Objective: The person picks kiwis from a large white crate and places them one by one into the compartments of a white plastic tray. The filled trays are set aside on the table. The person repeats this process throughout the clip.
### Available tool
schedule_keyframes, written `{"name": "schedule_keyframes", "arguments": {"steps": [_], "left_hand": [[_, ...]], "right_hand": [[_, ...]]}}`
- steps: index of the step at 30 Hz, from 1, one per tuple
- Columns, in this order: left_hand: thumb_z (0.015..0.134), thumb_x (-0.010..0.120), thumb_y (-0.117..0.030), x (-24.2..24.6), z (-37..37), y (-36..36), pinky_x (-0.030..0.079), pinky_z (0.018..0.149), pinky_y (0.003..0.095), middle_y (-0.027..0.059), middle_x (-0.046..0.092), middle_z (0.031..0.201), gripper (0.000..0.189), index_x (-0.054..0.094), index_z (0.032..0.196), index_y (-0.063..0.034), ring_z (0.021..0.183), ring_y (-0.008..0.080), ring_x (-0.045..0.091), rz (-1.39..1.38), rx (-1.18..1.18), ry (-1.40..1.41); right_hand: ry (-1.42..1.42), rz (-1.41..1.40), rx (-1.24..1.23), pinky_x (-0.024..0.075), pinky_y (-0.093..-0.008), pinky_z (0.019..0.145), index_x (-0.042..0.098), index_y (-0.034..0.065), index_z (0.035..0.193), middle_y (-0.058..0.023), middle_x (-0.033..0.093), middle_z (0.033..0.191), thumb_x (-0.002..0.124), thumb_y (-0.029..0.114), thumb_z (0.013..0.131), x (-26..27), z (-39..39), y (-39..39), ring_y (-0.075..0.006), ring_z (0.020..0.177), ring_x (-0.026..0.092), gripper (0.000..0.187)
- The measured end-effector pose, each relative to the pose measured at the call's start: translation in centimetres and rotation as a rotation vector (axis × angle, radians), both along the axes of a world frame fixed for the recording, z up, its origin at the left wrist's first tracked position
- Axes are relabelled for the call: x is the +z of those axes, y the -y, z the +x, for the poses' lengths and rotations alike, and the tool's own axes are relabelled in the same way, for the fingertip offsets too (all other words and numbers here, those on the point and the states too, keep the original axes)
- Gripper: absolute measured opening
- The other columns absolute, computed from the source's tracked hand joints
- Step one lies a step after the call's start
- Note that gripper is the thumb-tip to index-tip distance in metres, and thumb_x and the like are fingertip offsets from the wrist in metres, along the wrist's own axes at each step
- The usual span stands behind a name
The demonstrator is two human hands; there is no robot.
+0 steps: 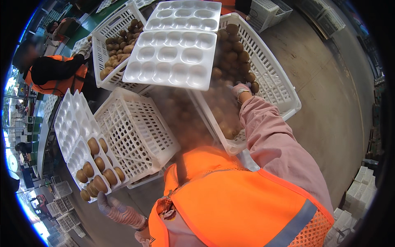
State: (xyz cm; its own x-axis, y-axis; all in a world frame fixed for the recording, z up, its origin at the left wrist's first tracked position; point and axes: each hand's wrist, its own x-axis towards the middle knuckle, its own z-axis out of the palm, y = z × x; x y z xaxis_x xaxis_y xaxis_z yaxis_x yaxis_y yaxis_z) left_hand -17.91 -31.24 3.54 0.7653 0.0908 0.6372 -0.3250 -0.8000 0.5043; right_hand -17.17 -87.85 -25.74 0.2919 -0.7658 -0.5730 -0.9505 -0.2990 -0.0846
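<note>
My right hand, in a glove with a pink sleeve above it, reaches among kiwifruit in a large white plastic crate. Its fingers are partly hidden, so I cannot tell whether it grips one. At the lower left, my left hand, in a striped knit glove, has its fingertips at the lower edge of white moulded fruit trays. Kiwifruit sit in several of their cups. Open white trays with empty cups lie across the crates in front of me. A blurry haze covers the middle of the view.
A slatted white crate stands between the left trays and my body. Another crate behind it holds more kiwifruit. A co-worker in an orange vest is at a green-topped conveyor. Stacked white crates stand at the far right.
</note>
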Motion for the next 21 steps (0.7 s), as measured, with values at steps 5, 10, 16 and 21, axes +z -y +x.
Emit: {"name": "schedule_keyframes", "arguments": {"steps": [5,10,16,21], "left_hand": [[0.101,0.050,-0.007,-0.4,-1.9,0.5,0.044,0.104,0.0399,0.0157,0.061,0.124,0.034,0.055,0.132,0.0039,0.117,0.0268,0.058,-0.050,0.036,-0.105],[0.096,0.052,-0.001,-0.5,-2.4,0.7,0.046,0.099,0.0425,0.0152,0.060,0.119,0.035,0.056,0.130,0.0033,0.111,0.0293,0.059,-0.038,0.003,-0.025],[0.089,0.060,-0.002,0.1,-3.2,1.5,0.047,0.096,0.0438,0.0174,0.060,0.115,0.031,0.060,0.120,0.0008,0.107,0.0353,0.059,0.027,0.039,-0.048],[0.088,0.060,-0.001,0.2,-4.6,0.9,0.048,0.094,0.0451,0.0177,0.061,0.116,0.031,0.060,0.119,0.0006,0.106,0.0360,0.060,0.089,0.103,-0.052]], "right_hand": [[0.118,0.267,0.084,0.0501,-0.0419,0.096,0.065,0.0015,0.129,-0.0182,0.067,0.126,0.053,0.076,0.086,-0.3,1.0,0.1,-0.0318,0.120,0.064,0.087],[-0.135,0.030,0.603,0.0532,-0.0411,0.095,0.074,0.0071,0.116,-0.0169,0.069,0.124,0.065,0.045,0.090,-4.0,-0.3,2.5,-0.0290,0.120,0.065,0.047],[-0.318,-0.032,0.478,0.0454,-0.0443,0.108,0.070,0.0119,0.126,-0.0119,0.065,0.134,0.070,0.053,0.082,-7.9,-1.3,1.5,-0.0255,0.125,0.062,0.060],[-0.320,-0.036,0.464,0.0461,-0.0452,0.107,0.071,0.0116,0.123,-0.0115,0.067,0.130,0.068,0.051,0.084,-7.4,-1.1,3.0,-0.0249,0.123,0.063,0.055]]}}
